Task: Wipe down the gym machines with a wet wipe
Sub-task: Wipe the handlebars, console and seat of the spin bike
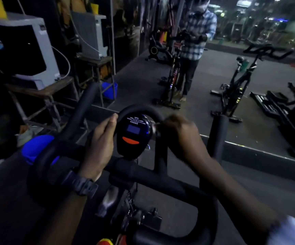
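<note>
A black exercise bike's handlebars [153,179] fill the lower middle of the view. Its oval console [134,137] has a blue screen and an orange button, and a padded loop [139,108] arches over it. My left hand [98,144], a dark watch on its wrist, grips the console's left edge with the thumb up by the loop. My right hand [180,133] is motion-blurred at the console's right edge, fingers closed on a small pale wad, seemingly the wet wipe [154,128], which touches the console's rim.
A wall mirror [231,71] stands just ahead, reflecting a person in a checked shirt at this bike and more bikes [235,89] behind. White coolers on metal stands [37,68] are at the left. A blue object [35,147] sits behind the left handlebar.
</note>
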Tool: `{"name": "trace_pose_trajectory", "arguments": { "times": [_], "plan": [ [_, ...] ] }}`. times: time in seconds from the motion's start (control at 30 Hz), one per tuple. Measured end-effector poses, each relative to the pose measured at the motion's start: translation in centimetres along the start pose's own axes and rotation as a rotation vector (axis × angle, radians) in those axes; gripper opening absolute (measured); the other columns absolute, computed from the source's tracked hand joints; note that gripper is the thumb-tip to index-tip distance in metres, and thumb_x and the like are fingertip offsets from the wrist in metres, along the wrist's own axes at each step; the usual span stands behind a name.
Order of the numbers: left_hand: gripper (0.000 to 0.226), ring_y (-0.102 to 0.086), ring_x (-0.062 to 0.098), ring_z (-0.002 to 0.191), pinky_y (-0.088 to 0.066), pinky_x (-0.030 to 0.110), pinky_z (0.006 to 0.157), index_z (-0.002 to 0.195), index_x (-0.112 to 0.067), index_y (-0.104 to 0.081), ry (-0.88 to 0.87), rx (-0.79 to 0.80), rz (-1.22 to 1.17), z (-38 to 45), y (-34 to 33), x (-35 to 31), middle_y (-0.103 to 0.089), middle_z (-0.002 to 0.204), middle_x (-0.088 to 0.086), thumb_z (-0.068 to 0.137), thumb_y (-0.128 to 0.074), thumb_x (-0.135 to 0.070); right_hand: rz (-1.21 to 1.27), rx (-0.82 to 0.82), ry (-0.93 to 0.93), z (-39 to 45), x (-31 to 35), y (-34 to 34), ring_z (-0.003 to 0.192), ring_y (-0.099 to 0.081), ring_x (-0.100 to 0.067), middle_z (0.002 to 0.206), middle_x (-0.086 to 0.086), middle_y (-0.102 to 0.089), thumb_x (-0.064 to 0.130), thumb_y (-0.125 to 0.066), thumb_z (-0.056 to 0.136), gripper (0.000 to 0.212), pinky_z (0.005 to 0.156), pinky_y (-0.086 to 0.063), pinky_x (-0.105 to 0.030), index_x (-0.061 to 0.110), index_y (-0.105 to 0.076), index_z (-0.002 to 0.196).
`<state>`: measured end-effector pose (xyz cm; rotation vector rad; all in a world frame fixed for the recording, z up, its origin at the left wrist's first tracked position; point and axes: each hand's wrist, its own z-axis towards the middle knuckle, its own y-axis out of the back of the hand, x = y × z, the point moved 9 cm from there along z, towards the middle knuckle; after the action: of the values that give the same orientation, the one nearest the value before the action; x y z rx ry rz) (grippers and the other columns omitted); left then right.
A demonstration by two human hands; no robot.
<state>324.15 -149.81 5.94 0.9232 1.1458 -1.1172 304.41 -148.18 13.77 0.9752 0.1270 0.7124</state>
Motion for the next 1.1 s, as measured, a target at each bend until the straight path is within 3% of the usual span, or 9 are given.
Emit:
{"name": "trace_pose_trajectory", "arguments": {
  "times": [0.1,0.23,0.33,0.5,0.6,0.77,0.87,1.0,1.1],
  "plan": [
    [0.045,-0.055,0.003,0.124,-0.038,0.034,0.112,0.133,-0.019,-0.058,-0.003,-0.005,-0.024,0.0,-0.1,-0.1,-0.062,0.130,-0.008,0.099,-0.042,-0.046,0.015,-0.074,-0.089,3.0,-2.3,0.6,0.071,-0.061,-0.023,0.085,-0.007,-0.061,0.041,-0.049,0.083,0.032,0.060,-0.044,-0.030,0.018,-0.071,0.082],
    [0.050,-0.052,0.001,0.125,-0.037,0.038,0.113,0.122,-0.040,-0.061,-0.039,-0.049,0.031,0.2,0.7,0.8,-0.062,0.128,-0.017,0.086,-0.042,-0.068,0.198,0.000,-0.116,-6.3,0.1,-0.1,0.078,-0.063,-0.013,0.090,0.001,-0.063,0.029,-0.057,0.088,0.016,0.066,-0.051,-0.029,0.030,-0.070,0.098],
    [0.063,-0.050,0.001,0.127,-0.037,0.039,0.113,0.130,-0.031,-0.059,-0.044,-0.050,0.044,0.1,0.3,1.0,-0.059,0.133,-0.015,0.083,-0.041,-0.070,0.233,0.005,-0.166,-9.1,0.3,-0.5,0.073,-0.059,-0.002,0.084,0.011,-0.060,0.020,-0.064,0.086,0.015,0.062,-0.045,-0.021,0.034,-0.063,0.091],
    [0.066,-0.051,0.002,0.127,-0.037,0.041,0.113,0.131,-0.029,-0.058,-0.062,-0.053,0.062,0.1,0.0,0.6,-0.060,0.132,-0.014,0.083,-0.040,-0.070,0.175,-0.183,-0.393,-0.4,-4.0,0.3,0.059,-0.051,-0.006,0.069,0.002,-0.063,0.018,-0.066,0.089,0.012,0.056,-0.034,-0.022,0.012,-0.063,0.079],
    [0.067,-0.051,0.004,0.127,-0.037,0.042,0.113,0.131,-0.028,-0.058,-0.046,-0.051,0.059,0.0,0.1,0.6,-0.060,0.132,-0.013,0.082,-0.040,-0.071,0.173,-0.110,-0.239,4.9,-3.4,0.2,0.056,-0.047,-0.002,0.061,0.012,-0.052,0.009,-0.065,0.087,0.018,0.056,-0.030,-0.014,0.018,-0.061,0.072],
    [0.068,-0.050,0.000,0.127,-0.036,0.038,0.114,0.130,-0.029,-0.059,-0.060,-0.091,0.071,-0.5,0.4,0.1,-0.060,0.132,-0.016,0.082,-0.038,-0.072,0.104,0.014,0.038,2.6,-1.7,0.6,0.074,-0.060,-0.018,0.082,-0.004,-0.065,0.013,-0.059,0.076,0.017,0.063,-0.045,-0.031,0.015,-0.073,0.086],
    [0.070,-0.049,-0.003,0.126,-0.034,0.030,0.112,0.131,-0.031,-0.059,-0.034,-0.100,0.139,-0.7,-0.4,-0.3,-0.058,0.132,-0.020,0.081,-0.035,-0.075,0.422,0.134,-0.062,5.2,-1.4,-0.9,0.072,-0.060,-0.003,0.080,0.004,-0.071,0.015,-0.066,0.088,0.008,0.067,-0.051,-0.030,0.015,-0.074,0.087],
    [0.065,-0.049,0.000,0.128,-0.031,0.031,0.115,0.130,-0.026,-0.061,-0.065,-0.169,0.184,-1.0,0.0,-0.8,-0.060,0.134,-0.012,0.089,-0.039,-0.071,0.816,0.463,-0.162,6.8,-1.6,-3.6,0.072,-0.060,-0.006,0.082,-0.014,-0.074,0.008,-0.064,0.091,0.011,0.078,-0.052,-0.028,0.006,-0.075,0.092],
    [0.075,-0.057,0.013,0.124,-0.036,0.044,0.113,0.122,-0.020,-0.068,-0.026,-0.207,0.116,-1.0,0.0,-0.6,-0.068,0.124,-0.003,0.083,-0.040,-0.078,0.586,0.463,0.086,8.0,-0.4,-2.0,0.071,-0.060,0.006,0.072,0.009,-0.072,0.020,-0.069,0.089,0.008,0.079,-0.049,-0.016,0.017,-0.077,0.088]
  ]
}}
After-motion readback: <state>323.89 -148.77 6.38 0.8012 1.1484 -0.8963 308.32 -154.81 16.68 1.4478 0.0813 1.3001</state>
